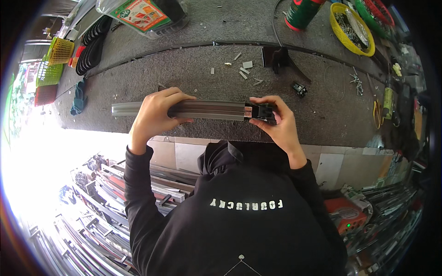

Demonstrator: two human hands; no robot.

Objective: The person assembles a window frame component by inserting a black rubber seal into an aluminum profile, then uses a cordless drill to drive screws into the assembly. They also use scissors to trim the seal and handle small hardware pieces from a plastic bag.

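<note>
A grey carpeted workbench (193, 73) carried the clutter: small pale offcuts (244, 69) near its middle, a yellow basket (352, 27) of screws at the far right, loose screws (357, 80) nearby, black curved strips (92, 46) and a teal rag (79, 97) at the left.

A clear plastic package (147, 16) with a green, orange and red label lies far up beyond the left hand (154, 115). Well up from the right hand (276, 124) stands a green, red-banded can (301, 13), probably a spray can.
</note>
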